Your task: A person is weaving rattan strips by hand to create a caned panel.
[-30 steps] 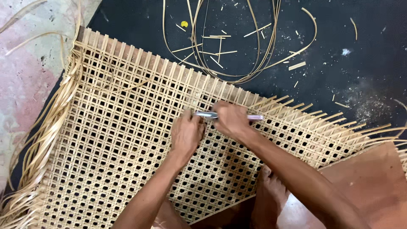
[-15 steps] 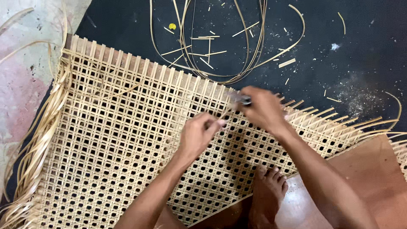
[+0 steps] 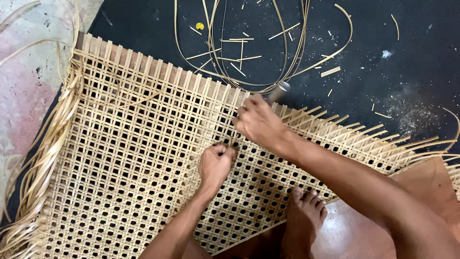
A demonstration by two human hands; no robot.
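A right hand [image 3: 258, 122] grips a slim metal tool [image 3: 278, 91] above a woven cane panel [image 3: 120, 163], the tool's long axis slanting up and away from the panel's far edge, its blunt end toward loose cane strips [image 3: 249, 72]. The left hand [image 3: 215, 163], fingers curled, pinches a cane strand on the weave just below.

Cane panel [image 3: 143, 163]: pale yellow open weave with a regular grid of small holes, lying flat and skewed to the view, over dark floor at the far side.
Far edge: loose strand ends stick out in a row, fanning longer toward the right.
Left edge: long unwoven strands hang in a bundle.
Tool [image 3: 279, 90]: slim, grey metal end, tilted, poking out past the panel's far edge.
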